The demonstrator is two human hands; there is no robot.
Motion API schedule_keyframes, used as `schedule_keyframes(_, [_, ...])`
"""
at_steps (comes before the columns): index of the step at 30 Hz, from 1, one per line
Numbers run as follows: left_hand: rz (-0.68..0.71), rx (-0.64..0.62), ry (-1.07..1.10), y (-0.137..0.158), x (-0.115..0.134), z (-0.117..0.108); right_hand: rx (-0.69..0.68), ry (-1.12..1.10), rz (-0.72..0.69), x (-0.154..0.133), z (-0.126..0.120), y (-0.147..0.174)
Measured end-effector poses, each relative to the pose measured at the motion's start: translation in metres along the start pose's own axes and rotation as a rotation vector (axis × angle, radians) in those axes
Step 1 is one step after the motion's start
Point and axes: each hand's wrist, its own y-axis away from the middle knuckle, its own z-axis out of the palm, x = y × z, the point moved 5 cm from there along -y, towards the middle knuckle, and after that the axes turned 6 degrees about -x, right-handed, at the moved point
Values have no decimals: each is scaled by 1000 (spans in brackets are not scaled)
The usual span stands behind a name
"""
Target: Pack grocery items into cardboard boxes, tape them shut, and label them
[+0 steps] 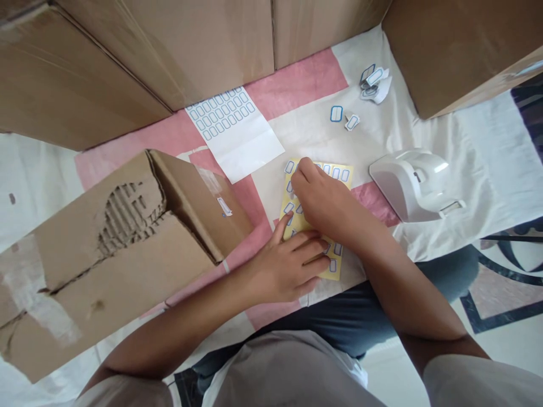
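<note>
A yellow sheet (316,220) with rows of small blue-edged white labels lies on the cloth in front of me. My left hand (292,265) rests on its lower left part, fingers spread and lying flat. Over the upper left of the same sheet is my right hand (320,195), its fingers bent and pressed together; whatever they pinch is hidden under them. Beyond the yellow sheet lies a white sheet (250,150) printed with rows of blue-outlined labels, its lower part blank.
On my left stands a torn cardboard box (85,254). A white tape dispenser (416,183) sits on the right. Cut labels (336,113) and a small pile of paper scraps (375,83) lie farther back. Large cardboard boxes (212,45) line the far side.
</note>
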Motion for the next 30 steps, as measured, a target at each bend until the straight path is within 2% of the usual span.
schedule_keyframes(10, [-1,4,-9,0,0,0,62,-34,3,3,0,0])
schedule_keyframes(19, [0,14,-10,0,0,0,38,-10,-2,6,0,-1])
schedule_keyframes(30, [7,19,-10,0,1,0,17,-127,-22,15,0,-5])
